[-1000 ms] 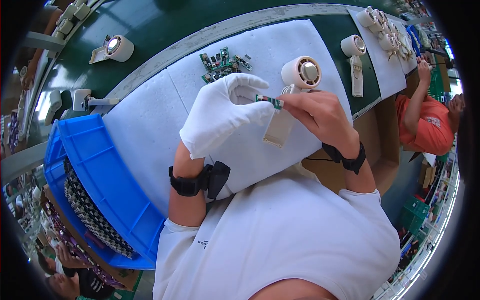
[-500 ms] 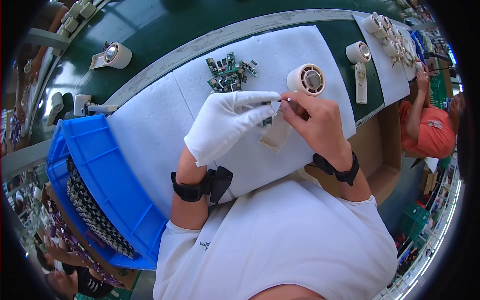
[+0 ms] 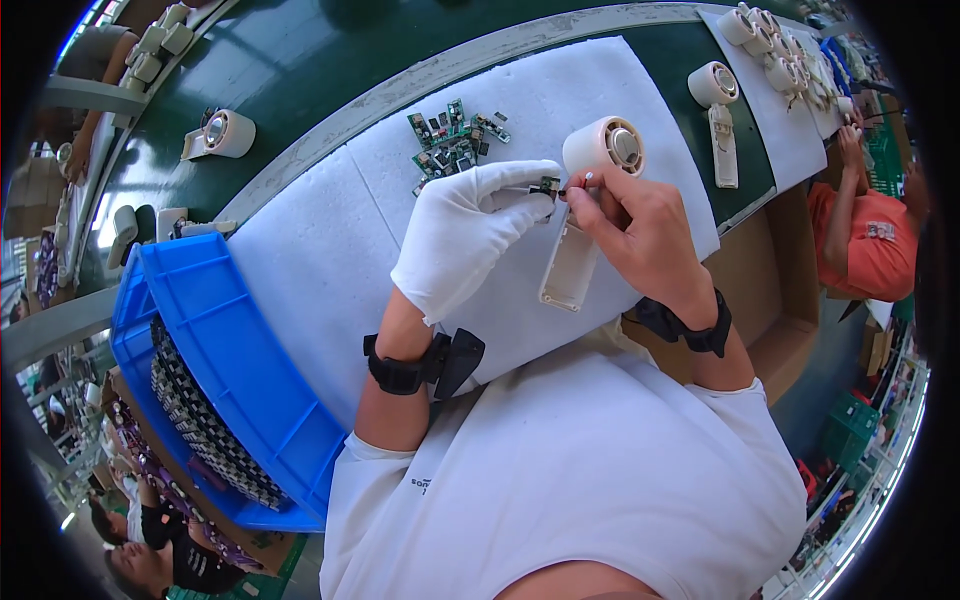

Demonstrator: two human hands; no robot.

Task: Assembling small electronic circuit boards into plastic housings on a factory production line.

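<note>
Head view: my gloved left hand (image 3: 455, 235) pinches circuit board (image 3: 546, 187) above foam sheet (image 3: 330, 240), toward its right edge; bare right hand (image 3: 645, 225) pinches tiny white-tipped piece (image 3: 589, 178) alongside. Best: board steady, grip light.

small circuit board (image 3: 545, 187) in the left hand (image 3: 460, 235) is partly covered by the glove's fingers, can't see all of it tbh. tiny white-tipped bit (image 3: 589, 177) at the right hand's (image 3: 645, 225) fingertips = too small to ID. same hand blocks the far end of the white casing (image 3: 568, 275) + near edge of the fan head (image 3: 598, 145), so idk if those 2 touch. board pile (image 3: 455, 140) at the far side overlaps itself, can't count em. stacked pcs (image 3: 215, 425) in the blue bin (image 3: 255, 355), left: too small to make out. cardboard box (image 3: 775, 270) on the right is partly behind the forearm (image 3: 725, 355). white shirt (image 3: 560, 480) gets cut off at the near edge.
</note>
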